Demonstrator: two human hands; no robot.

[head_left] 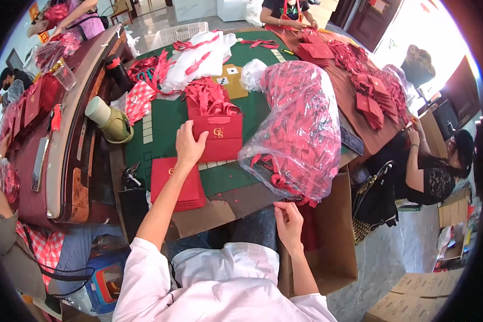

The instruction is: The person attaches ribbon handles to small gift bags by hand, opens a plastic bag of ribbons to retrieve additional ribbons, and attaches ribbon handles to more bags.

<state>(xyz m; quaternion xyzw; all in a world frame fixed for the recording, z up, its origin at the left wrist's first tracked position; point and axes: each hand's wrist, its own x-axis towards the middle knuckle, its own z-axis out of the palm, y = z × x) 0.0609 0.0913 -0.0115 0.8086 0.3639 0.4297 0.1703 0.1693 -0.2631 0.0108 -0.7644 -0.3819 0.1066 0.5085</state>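
Observation:
My left hand [189, 144] reaches forward and rests on the left edge of a red paper gift bag [218, 137] lying flat on the green table mat [166, 121]. A bundle of red ribbon handles [209, 96] lies on that bag's top. A stack of flat red bags [177, 182] sits just below my left hand. My right hand [288, 221] is near the table's front edge, fingers pinching at the bottom of a big clear plastic sack [298, 129] stuffed with red ribbons.
Other people work around the table: one at the far end [287, 11], one on the right [429, 166], others on the left. Red bags [370, 80] cover the right side. A beige thermos [108, 119] lies left. Cardboard boxes [327, 236] stand by my knees.

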